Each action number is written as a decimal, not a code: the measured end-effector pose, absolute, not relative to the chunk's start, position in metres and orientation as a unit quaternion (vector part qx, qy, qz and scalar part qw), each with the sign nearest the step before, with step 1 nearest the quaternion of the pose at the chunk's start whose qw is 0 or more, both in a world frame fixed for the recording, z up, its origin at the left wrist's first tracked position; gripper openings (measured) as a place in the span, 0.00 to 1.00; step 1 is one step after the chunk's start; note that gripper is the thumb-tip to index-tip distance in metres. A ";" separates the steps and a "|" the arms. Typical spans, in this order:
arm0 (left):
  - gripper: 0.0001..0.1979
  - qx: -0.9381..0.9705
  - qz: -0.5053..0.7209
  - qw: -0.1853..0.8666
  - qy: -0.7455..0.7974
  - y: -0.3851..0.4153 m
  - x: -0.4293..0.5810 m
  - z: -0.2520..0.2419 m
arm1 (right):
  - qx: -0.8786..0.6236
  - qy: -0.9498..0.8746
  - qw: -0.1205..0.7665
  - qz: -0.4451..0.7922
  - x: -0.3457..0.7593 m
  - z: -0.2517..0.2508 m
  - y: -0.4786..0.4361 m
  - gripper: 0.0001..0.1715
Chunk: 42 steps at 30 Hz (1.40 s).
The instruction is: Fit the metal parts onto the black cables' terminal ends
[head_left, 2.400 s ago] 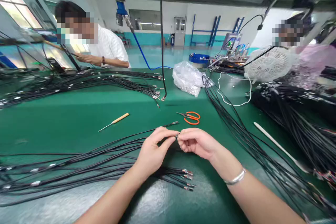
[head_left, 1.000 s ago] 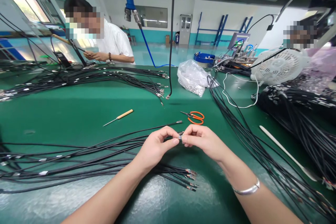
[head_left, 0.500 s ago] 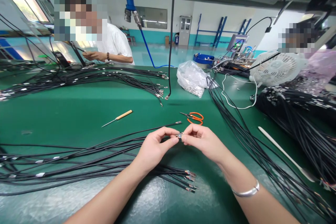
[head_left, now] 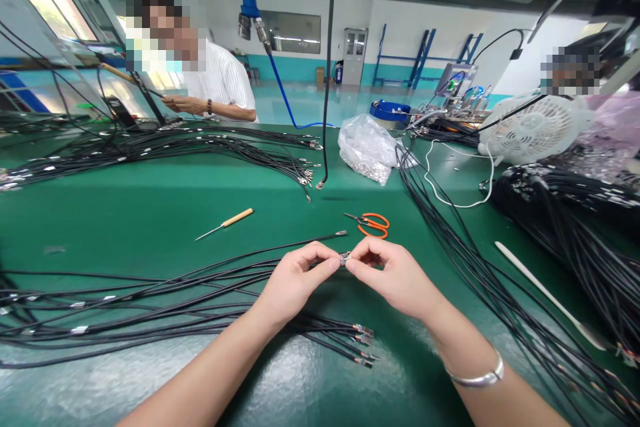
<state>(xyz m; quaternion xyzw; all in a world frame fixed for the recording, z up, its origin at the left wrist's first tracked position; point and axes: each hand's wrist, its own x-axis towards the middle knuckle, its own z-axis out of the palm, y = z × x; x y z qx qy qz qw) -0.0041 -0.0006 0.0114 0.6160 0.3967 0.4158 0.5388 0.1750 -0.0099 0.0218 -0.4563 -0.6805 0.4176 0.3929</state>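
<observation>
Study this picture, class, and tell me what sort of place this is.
Probably a cable-assembly workshop: a green workbench mat carries bundles of black cables, and the left hand and right hand pinch a small metal terminal.

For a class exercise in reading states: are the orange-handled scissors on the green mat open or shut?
Shut: the orange-handled scissors lie with their blades closed into one thin point and their finger loops close together.

The left hand [head_left: 299,280] and right hand [head_left: 395,278] reach inward, each pinching closed. Their fingertips [head_left: 333,265] nearly touch at the middle.
</observation>
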 end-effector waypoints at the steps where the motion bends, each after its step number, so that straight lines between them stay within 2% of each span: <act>1: 0.08 0.613 0.417 0.542 0.397 -0.001 -0.004 0.012 | -0.455 -0.676 0.393 0.426 0.175 0.021 -0.009 0.06; 10: 0.08 0.615 0.424 0.547 0.378 0.001 -0.005 0.008 | -0.402 -0.552 0.395 0.615 0.176 0.016 -0.001 0.13; 21: 0.06 0.652 0.433 0.465 0.413 0.000 -0.004 0.004 | -0.447 -0.663 0.389 0.458 0.178 0.019 -0.006 0.08; 24: 0.06 0.646 0.437 0.472 0.411 0.000 -0.004 0.003 | -0.451 -0.663 0.393 0.450 0.178 0.020 -0.007 0.08; 27: 0.06 0.640 0.451 0.470 0.409 0.000 -0.003 0.001 | -0.441 -0.625 0.395 0.509 0.178 0.018 -0.004 0.10; 31: 0.10 0.711 0.461 0.355 0.394 0.000 -0.003 -0.001 | -0.419 -0.523 0.389 0.631 0.177 0.014 0.000 0.12; 36: 0.15 0.828 0.430 0.145 0.329 0.001 -0.008 -0.003 | -0.413 -0.456 0.396 0.681 0.176 0.013 0.001 0.11; 42: 0.14 0.841 0.425 0.084 0.325 0.001 -0.011 -0.003 | -0.402 -0.446 0.394 0.696 0.175 0.013 0.000 0.11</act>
